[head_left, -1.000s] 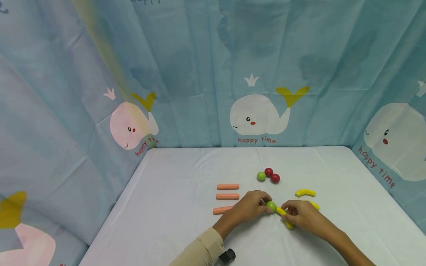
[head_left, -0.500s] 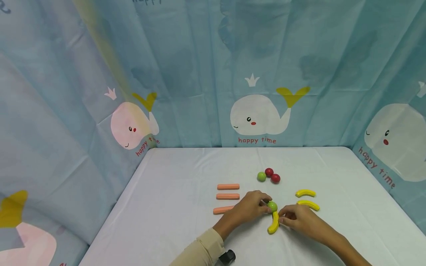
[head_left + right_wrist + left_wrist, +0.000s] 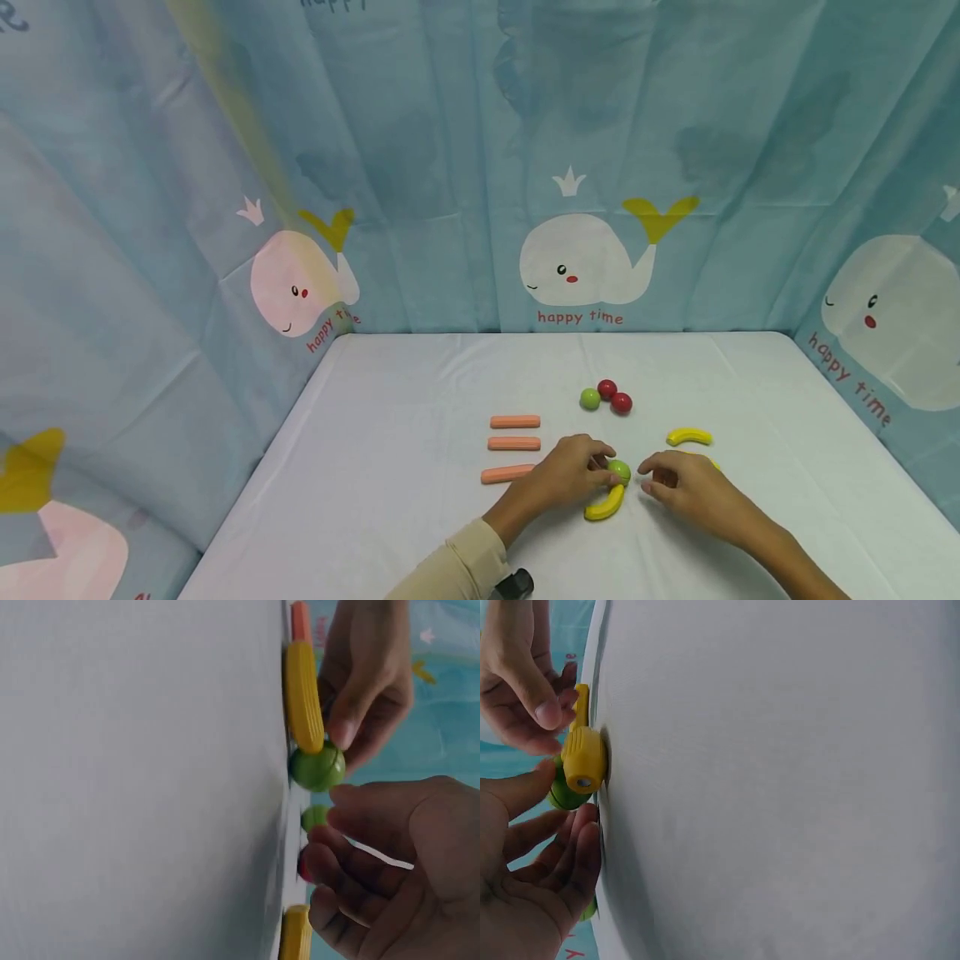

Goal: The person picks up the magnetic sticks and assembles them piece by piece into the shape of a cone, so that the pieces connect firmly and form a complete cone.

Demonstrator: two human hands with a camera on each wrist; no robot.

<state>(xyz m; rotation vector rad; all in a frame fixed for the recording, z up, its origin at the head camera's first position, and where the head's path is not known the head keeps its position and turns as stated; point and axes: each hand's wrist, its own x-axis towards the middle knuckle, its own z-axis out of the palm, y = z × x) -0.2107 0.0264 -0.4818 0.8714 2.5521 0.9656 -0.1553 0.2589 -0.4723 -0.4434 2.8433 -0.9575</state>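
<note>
Between the thumb and fingers of my left hand (image 3: 572,475) is a green ball (image 3: 619,472). A curved yellow rod (image 3: 603,507) of a magnetic building toy runs from the ball toward the near side, one end against it. Its free end (image 3: 584,782), with a metallic dot, faces the left wrist camera. To the right, my right hand (image 3: 693,492) hovers beside the ball with fingers loosely bent and nothing in them. The right wrist view shows a gap between its fingertips and the rod (image 3: 304,694).
Several orange rods (image 3: 514,443) lie left of my left hand. Farther back sit another green ball (image 3: 590,399) and two red balls (image 3: 621,403). A yellow rod (image 3: 689,436) lies behind my right hand, which mostly covers another. A patterned curtain (image 3: 420,208) borders the white table (image 3: 405,450).
The yellow rod has swung round the green ball, its free end going leftward. My right hand has let go of the rod and drawn back to the right; my left hand keeps the ball.
</note>
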